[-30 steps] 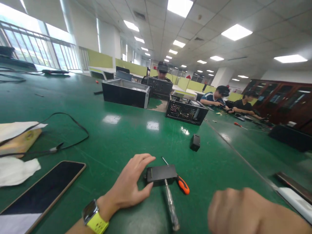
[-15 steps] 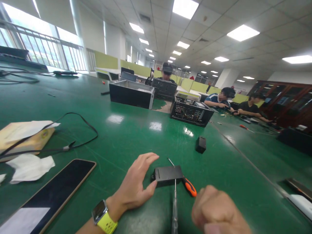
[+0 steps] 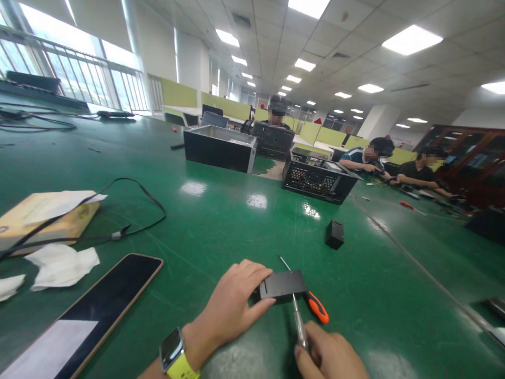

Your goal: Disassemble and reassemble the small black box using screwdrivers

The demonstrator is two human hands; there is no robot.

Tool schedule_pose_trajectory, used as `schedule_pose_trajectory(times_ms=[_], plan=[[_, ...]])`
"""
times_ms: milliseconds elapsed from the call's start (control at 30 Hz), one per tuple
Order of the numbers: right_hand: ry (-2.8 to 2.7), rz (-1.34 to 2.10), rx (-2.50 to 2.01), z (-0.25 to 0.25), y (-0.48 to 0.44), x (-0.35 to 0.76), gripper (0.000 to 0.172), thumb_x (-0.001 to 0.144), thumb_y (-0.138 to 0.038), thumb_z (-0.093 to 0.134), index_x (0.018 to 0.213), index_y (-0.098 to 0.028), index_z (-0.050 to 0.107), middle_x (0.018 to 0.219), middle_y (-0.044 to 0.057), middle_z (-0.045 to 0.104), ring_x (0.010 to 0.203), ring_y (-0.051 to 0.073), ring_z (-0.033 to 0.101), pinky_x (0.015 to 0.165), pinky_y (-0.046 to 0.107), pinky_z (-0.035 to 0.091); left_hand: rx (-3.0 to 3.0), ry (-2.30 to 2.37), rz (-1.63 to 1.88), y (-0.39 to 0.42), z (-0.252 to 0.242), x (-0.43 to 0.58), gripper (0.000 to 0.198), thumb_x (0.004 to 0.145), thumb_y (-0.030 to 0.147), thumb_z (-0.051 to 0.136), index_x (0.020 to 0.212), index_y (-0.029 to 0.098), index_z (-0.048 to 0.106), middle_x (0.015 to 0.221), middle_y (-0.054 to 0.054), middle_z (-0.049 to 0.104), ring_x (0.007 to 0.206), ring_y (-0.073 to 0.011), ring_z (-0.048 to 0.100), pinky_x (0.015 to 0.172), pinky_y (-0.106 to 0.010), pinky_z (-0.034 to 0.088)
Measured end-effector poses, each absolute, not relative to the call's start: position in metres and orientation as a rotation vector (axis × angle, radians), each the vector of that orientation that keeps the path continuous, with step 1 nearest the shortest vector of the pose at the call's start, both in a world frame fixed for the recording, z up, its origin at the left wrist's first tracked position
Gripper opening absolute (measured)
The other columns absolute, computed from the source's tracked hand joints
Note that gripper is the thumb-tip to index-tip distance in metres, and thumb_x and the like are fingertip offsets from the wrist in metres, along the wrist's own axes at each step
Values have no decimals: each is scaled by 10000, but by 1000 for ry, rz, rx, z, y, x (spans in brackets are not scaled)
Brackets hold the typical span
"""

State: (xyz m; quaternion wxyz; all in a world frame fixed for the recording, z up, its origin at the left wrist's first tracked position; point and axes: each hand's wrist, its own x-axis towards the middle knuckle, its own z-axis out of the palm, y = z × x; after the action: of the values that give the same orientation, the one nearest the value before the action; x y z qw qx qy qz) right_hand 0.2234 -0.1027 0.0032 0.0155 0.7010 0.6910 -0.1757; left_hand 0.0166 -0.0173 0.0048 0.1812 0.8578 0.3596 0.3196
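A black rectangular box [image 3: 282, 285] lies on the green table in front of me. My left hand [image 3: 240, 295], with a yellow-strapped watch on its wrist, grips the box's left end between thumb and fingers. My right hand [image 3: 329, 352] is closed around the handle of a screwdriver [image 3: 299, 321] with a clear-looking handle. The screwdriver's tip meets the near side of the box, towards its right end. A second screwdriver [image 3: 317, 307], orange and black, lies partly behind the box, its shaft showing beyond the far edge.
A smaller black block [image 3: 335, 234] stands farther right. Open computer cases [image 3: 219, 150] [image 3: 319, 176] sit across the table [image 3: 221, 226]. On the left are a dark phone-like slab [image 3: 106, 310], crumpled tissue [image 3: 65, 266] and a looped cable [image 3: 138, 230]. Several people work beyond.
My left hand has closed onto the box's left end. My right hand has come to the screwdriver and gripped its handle. The view has shifted slightly.
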Motion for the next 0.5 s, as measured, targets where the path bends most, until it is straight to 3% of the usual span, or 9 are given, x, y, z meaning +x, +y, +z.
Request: schedule_pose_trajectory(times_ms=[133, 267, 333, 400, 500], plan=[[2247, -521, 2095, 34, -92, 229, 213, 812, -189, 446, 713, -196, 634, 695, 62, 721, 644, 200, 651, 534, 260, 248, 2388, 999, 941, -18, 4, 17, 322, 859, 261, 651, 1173, 219, 596, 1153, -84, 654, 1035, -262, 591, 898, -427, 483], [2250, -658, 2153, 32, -86, 217, 168, 773, -193, 500, 664, -187, 626, 651, 41, 696, 597, 168, 593, 527, 258, 242, 2348, 1010, 976, -19, 4, 19, 323, 835, 251, 657, 1153, 218, 603, 1122, -81, 658, 1010, -254, 600, 884, -413, 497], [2224, -788, 2203, 38, -86, 218, 132, 774, -282, 566, 718, -195, 647, 612, 21, 665, 565, 162, 564, 518, 253, 261, 2335, 1016, 984, -19, 4, 20, 324, 825, 247, 663, 1141, 215, 602, 1104, -75, 663, 998, -250, 603, 877, -404, 502], [2260, -872, 2257, 57, -90, 229, 203, 785, -406, 605, 777, -210, 653, 580, 5, 615, 537, 160, 530, 501, 255, 280, 2330, 1026, 986, -18, 4, 20, 334, 819, 250, 669, 1143, 209, 596, 1096, -73, 666, 991, -250, 604, 875, -403, 503], [2656, -1038, 2276, 95, -102, 256, 332, 858, -493, 562, 650, -234, 562, 548, -7, 516, 512, 138, 489, 479, 261, 314, 2328, 1051, 984, -17, 3, 20, 379, 818, 266, 672, 1180, 199, 581, 1105, -80, 666, 990, -255, 607, 884, -414, 499]])
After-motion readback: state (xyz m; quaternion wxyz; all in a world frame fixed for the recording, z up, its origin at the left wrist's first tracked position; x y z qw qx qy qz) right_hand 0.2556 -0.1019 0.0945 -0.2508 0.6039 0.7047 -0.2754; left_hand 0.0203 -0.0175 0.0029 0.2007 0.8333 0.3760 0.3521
